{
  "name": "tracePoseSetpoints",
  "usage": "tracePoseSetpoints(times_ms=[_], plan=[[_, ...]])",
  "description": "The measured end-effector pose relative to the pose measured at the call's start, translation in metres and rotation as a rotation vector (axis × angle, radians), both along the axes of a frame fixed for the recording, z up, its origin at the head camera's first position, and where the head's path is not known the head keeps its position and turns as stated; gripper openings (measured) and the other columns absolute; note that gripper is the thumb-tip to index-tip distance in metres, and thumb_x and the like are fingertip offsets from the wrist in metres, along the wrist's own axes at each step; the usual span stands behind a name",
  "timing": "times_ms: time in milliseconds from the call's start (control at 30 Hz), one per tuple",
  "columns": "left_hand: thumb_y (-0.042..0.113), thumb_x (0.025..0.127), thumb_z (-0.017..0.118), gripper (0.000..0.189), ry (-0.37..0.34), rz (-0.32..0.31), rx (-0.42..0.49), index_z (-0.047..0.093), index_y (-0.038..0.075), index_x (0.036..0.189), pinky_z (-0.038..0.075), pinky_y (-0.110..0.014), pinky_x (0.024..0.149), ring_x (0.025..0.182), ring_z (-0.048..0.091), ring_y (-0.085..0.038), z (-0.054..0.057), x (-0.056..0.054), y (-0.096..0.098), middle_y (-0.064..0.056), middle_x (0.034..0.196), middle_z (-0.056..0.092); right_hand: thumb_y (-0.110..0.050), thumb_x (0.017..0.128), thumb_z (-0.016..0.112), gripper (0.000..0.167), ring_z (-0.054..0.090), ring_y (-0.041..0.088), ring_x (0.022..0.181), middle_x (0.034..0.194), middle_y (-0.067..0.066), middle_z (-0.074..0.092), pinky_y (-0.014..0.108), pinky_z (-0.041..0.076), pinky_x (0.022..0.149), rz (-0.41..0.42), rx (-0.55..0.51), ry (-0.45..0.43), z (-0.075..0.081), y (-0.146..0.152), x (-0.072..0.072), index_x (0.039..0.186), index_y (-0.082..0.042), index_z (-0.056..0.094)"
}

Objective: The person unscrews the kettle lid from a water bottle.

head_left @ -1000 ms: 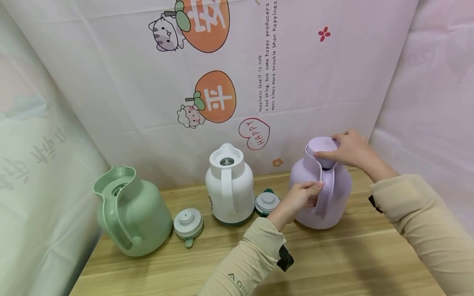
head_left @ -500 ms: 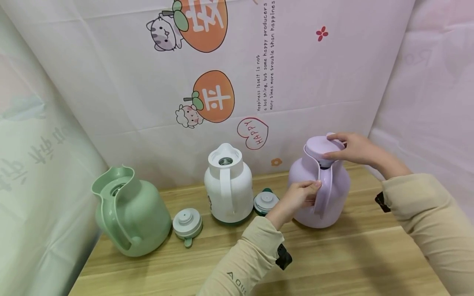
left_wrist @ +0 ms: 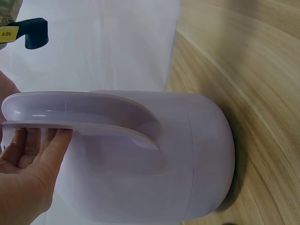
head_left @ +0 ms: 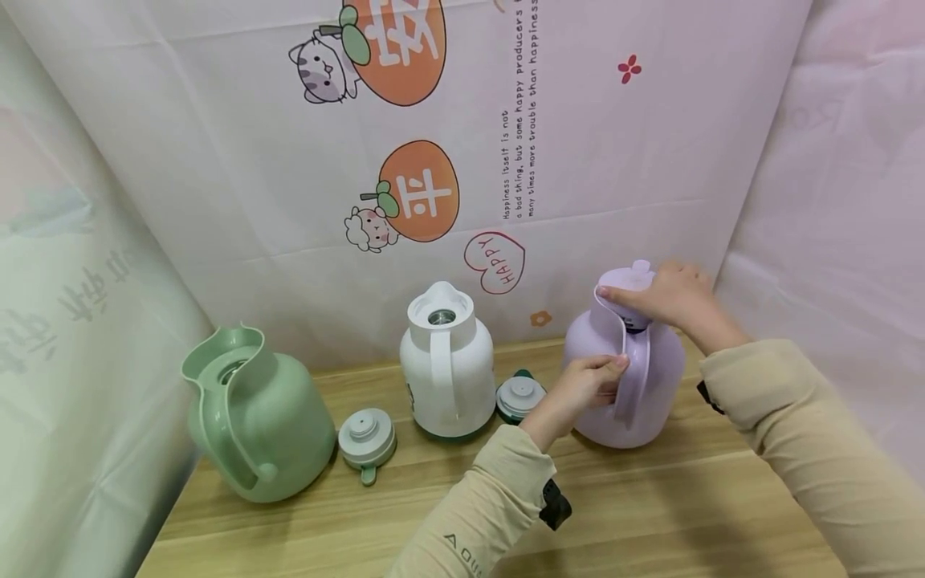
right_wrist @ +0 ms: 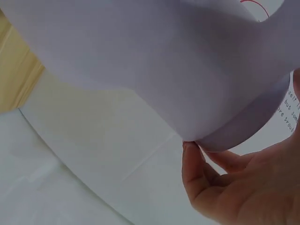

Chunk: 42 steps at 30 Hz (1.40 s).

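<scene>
At the right of the table stands a lilac thermos jug point(head_left: 665, 393), upright. My left hand point(head_left: 578, 387) grips its handle point(left_wrist: 84, 110), the fingers reaching behind it in the left wrist view. A round lilac lid point(head_left: 623, 281) with a small tab point(head_left: 641, 266) sits in the jug's mouth, a dark band showing beneath it. My right hand point(head_left: 679, 295) holds this lid, thumb across its near left edge and the other fingers at the far right side. From below, in the right wrist view, fingertips point(right_wrist: 191, 152) pinch right at the rim.
A white jug point(head_left: 451, 377) and a green jug point(head_left: 285, 425), both with open mouths, stand to the left. One grey-green lid point(head_left: 367, 433) lies between them, another point(head_left: 520, 395) beside the white jug. A printed cloth point(head_left: 289, 305) hangs close behind.
My right hand shifted right on the lid, then came back left with its thumb further across. The lid's tab now shows clear of the fingers. My left hand stays on the handle.
</scene>
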<state>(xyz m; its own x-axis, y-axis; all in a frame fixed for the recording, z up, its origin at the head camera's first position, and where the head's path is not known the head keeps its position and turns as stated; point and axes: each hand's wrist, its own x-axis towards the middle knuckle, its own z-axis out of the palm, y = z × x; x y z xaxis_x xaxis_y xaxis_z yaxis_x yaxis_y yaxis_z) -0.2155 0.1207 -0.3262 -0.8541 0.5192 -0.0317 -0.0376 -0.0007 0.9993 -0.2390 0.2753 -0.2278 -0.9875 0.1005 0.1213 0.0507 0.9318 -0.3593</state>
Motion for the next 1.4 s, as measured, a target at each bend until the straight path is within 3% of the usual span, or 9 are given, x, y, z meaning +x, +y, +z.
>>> tracePoseSetpoints(times_ms=[200,333,500,567,700,867,1000,1233,1400], plan=[[0.029,0.099,0.051,0.042,-0.001,0.003,-0.003,0.059,-0.003,0.125,0.052,-0.037,0.097,0.116,0.06,-0.026,-0.001,0.0,0.001,-0.012,0.126,0.061,-0.06,0.082,0.06,0.095,0.032,0.051,0.105,0.119,0.041,0.042,0.054,0.031,0.084,0.051,0.013,-0.037,0.003,0.002,-0.001,0.128,0.02,0.038],[0.03,0.099,0.051,0.042,-0.002,0.003,-0.007,0.059,-0.002,0.125,0.052,-0.037,0.097,0.116,0.06,-0.027,0.0,0.0,0.001,-0.012,0.126,0.061,-0.049,0.083,0.062,0.087,0.039,0.055,0.109,0.126,0.043,0.044,0.056,0.036,0.088,0.141,0.028,-0.039,0.005,0.012,-0.005,0.133,0.018,0.037],[0.03,0.099,0.051,0.042,-0.001,0.001,-0.005,0.059,-0.001,0.126,0.051,-0.038,0.098,0.118,0.059,-0.026,0.0,-0.001,0.0,-0.012,0.127,0.061,-0.037,0.086,0.06,0.081,0.044,0.054,0.118,0.13,0.044,0.042,0.061,0.04,0.096,0.24,-0.034,-0.061,0.007,0.018,-0.006,0.136,0.021,0.031],[0.03,0.099,0.05,0.042,0.0,-0.001,-0.007,0.059,-0.002,0.126,0.051,-0.038,0.098,0.118,0.059,-0.026,-0.001,-0.001,0.0,-0.012,0.128,0.061,-0.04,0.088,0.059,0.084,0.038,0.056,0.121,0.134,0.044,0.038,0.063,0.037,0.098,0.227,-0.047,-0.07,0.005,0.015,-0.006,0.137,0.021,0.028],[0.03,0.1,0.05,0.043,0.0,-0.006,-0.016,0.058,-0.002,0.126,0.051,-0.039,0.099,0.119,0.059,-0.026,-0.002,-0.001,0.0,-0.013,0.128,0.06,-0.058,0.085,0.057,0.099,0.027,0.06,0.122,0.136,0.047,0.028,0.065,0.033,0.097,0.116,-0.033,-0.066,0.001,0.005,-0.003,0.138,0.02,0.026],[0.031,0.1,0.05,0.043,-0.004,-0.007,-0.022,0.059,-0.001,0.126,0.051,-0.039,0.099,0.119,0.059,-0.026,-0.002,-0.001,0.001,-0.011,0.128,0.06,-0.067,0.079,0.059,0.105,0.03,0.055,0.108,0.122,0.047,0.032,0.057,0.035,0.085,0.019,-0.009,-0.035,-0.001,-0.001,0.0,0.129,0.022,0.032],[0.031,0.099,0.05,0.044,-0.005,-0.005,-0.022,0.058,-0.001,0.128,0.051,-0.038,0.099,0.12,0.058,-0.027,0.0,0.0,0.001,-0.012,0.13,0.06,-0.058,0.082,0.061,0.093,0.034,0.052,0.105,0.118,0.043,0.042,0.054,0.033,0.084,0.071,0.016,-0.021,0.001,0.002,-0.003,0.126,0.021,0.038],[0.03,0.099,0.051,0.043,-0.006,0.0,-0.014,0.058,-0.001,0.128,0.051,-0.039,0.099,0.12,0.058,-0.027,0.001,0.0,0.001,-0.011,0.13,0.059,-0.036,0.083,0.06,0.083,0.034,0.058,0.123,0.135,0.044,0.036,0.066,0.029,0.102,0.22,0.045,-0.056,0.008,0.012,-0.008,0.136,0.02,0.031],[0.03,0.1,0.05,0.043,-0.007,0.004,-0.017,0.057,-0.002,0.128,0.051,-0.04,0.099,0.12,0.058,-0.027,0.001,0.0,0.0,-0.012,0.13,0.059,-0.048,0.084,0.06,0.092,0.026,0.06,0.125,0.138,0.044,0.029,0.067,0.03,0.1,0.179,0.0,-0.081,0.006,0.008,-0.006,0.141,0.016,0.026]])
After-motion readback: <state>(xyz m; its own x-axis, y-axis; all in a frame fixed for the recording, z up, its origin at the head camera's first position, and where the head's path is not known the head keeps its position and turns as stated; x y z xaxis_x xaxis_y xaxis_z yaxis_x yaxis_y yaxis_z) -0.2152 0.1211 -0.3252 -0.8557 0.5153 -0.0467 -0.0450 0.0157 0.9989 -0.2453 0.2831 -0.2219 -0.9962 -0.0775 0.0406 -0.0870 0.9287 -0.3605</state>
